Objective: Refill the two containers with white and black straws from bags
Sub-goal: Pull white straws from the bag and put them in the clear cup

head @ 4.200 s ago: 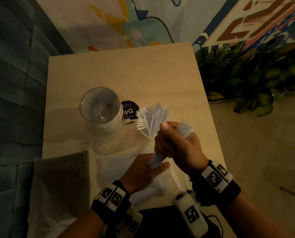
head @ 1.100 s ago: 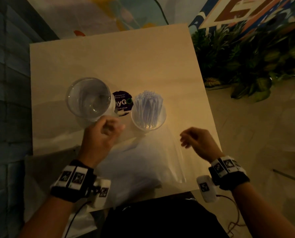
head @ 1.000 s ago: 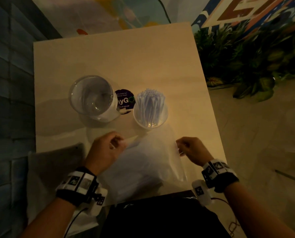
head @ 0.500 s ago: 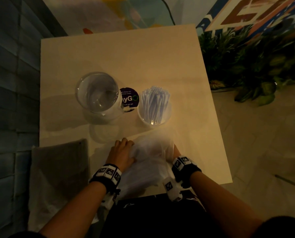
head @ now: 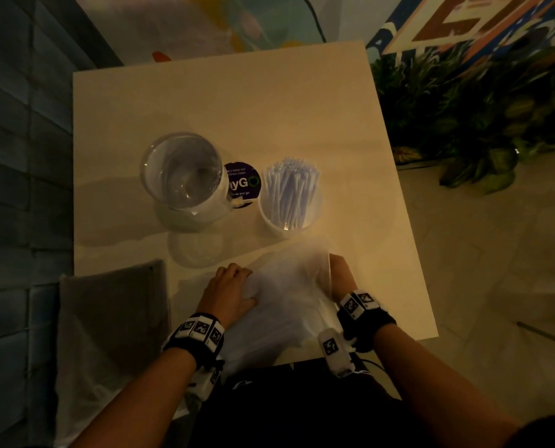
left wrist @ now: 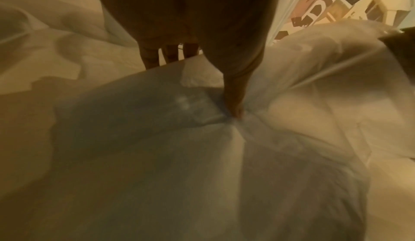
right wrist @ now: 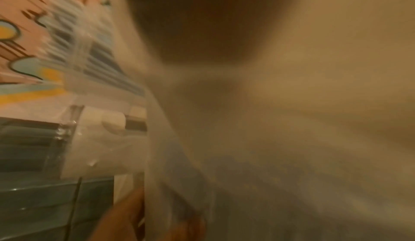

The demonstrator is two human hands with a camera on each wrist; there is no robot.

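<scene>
Two containers on the table [head: 302, 101] right now. The one on the right [head: 290, 218] is packed with white straws [head: 291, 192] standing upright. The glass one on the left [head: 183, 176] has no straws in it that I can see. Between them there's a round dark purple sticker [head: 243, 184] on the tabletop.

Closer to me, a clear plastic bag [head: 285, 302] lies crumpled at the near edge of the table, just in front of the straw container but not touching it as far as I can tell. My left hand [head: 229, 294] is on the bag's left side: in the left wrist view the thumb [left wrist: 234, 101] digs into the plastic and the film puckers around it, while the other fingers [left wrist: 170, 54] curl over the far fold, so it's gripping the bag. My right hand [head: 340, 276] is at the bag's right edge with the film draped over it. The right wrist view is a blurry mess, so I honestly can't tell how those fingers are sitting.

A second, darker bag [head: 114, 324] lies at the left, hanging off the near left corner of the table. What's inside is too dim to make out. Some leafy plants [head: 483, 124] sit on the floor past the right side.
</scene>
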